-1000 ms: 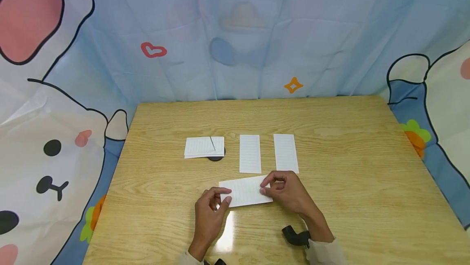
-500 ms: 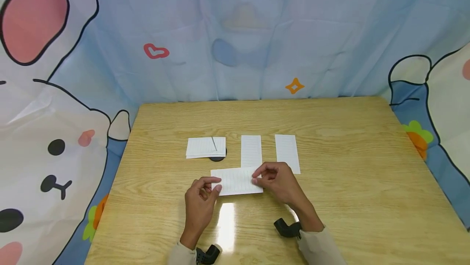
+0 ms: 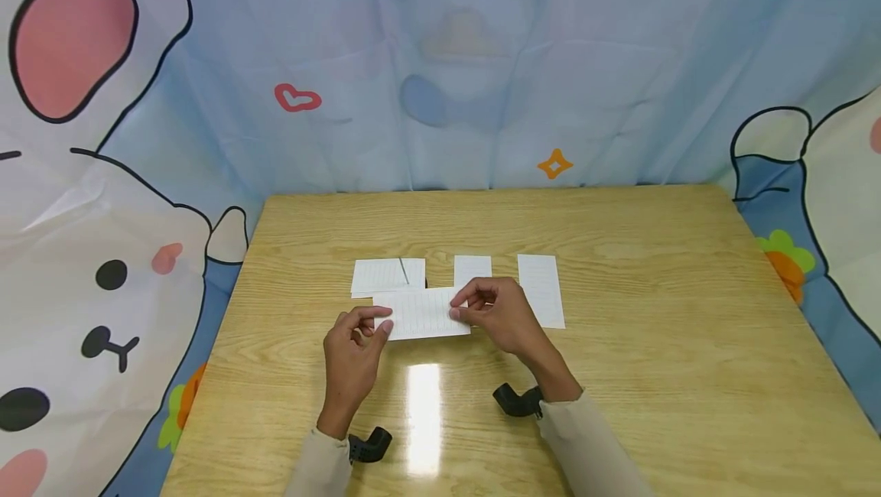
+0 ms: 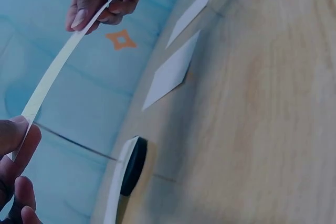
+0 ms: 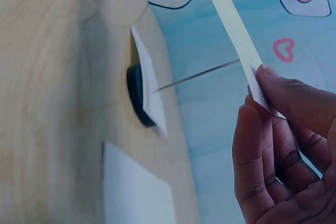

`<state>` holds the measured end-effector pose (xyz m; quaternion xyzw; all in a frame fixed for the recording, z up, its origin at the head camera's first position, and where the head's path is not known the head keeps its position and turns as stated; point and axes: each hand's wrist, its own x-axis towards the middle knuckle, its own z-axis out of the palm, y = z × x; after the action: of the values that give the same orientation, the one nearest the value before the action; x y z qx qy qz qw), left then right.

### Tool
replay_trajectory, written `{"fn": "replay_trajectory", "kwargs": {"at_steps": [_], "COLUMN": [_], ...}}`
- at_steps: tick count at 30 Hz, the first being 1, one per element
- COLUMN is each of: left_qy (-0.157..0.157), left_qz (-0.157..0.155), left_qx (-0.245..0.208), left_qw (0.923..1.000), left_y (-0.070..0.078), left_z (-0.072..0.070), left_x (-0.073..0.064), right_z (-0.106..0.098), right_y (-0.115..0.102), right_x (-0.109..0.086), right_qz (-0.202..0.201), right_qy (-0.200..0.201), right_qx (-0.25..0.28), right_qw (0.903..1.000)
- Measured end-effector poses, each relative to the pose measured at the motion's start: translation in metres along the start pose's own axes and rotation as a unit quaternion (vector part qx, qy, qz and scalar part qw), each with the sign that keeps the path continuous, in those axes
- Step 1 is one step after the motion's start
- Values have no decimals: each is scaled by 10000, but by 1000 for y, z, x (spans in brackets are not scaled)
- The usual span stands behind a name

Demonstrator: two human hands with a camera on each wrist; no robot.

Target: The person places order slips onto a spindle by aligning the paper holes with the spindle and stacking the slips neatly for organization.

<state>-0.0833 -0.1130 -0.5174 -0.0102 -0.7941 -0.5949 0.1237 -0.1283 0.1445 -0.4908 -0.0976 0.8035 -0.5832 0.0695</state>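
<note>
A white lined paper slip [image 3: 420,315] is stretched lengthwise between both hands, raised above the table. My left hand [image 3: 352,363] pinches its left end and my right hand [image 3: 505,317] pinches its right end, thumb on the near face. Just beyond stands a receipt spike [image 3: 404,271], its thin metal rod rising through a few lined slips [image 3: 377,275]. In the right wrist view its round black base [image 5: 137,95] shows under those slips. The held slip, bowed a little in the left wrist view, overlaps the front of the spiked slips in the head view.
Two more lined slips lie on the wooden table [image 3: 654,329]: one slip [image 3: 473,267] partly hidden behind the right hand, another slip [image 3: 541,294] farther right. A printed curtain [image 3: 482,99] hangs behind the table. Each wrist wears a black camera mount [image 3: 372,445].
Both hands have carried the slip forward and to the left, from in front of the two loose slips to the front edge of the spiked ones. The view has shifted slightly.
</note>
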Motion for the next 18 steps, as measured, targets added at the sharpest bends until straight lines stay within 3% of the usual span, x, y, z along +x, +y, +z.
{"fn": "replay_trajectory", "kwargs": {"at_steps": [7, 18], "left_qy": [157, 313], "left_qz": [310, 417], "left_qx": [267, 363], "left_qw": [9990, 9980], "left_y": [7, 14], "left_z": [-12, -26], "left_x": [21, 45], "right_z": [5, 10], "right_y": [-17, -37], "right_x": [19, 42], "right_qz": [-207, -271], "right_qy": [11, 16], "right_qx": [-83, -183], "right_qw": [9998, 9995]}}
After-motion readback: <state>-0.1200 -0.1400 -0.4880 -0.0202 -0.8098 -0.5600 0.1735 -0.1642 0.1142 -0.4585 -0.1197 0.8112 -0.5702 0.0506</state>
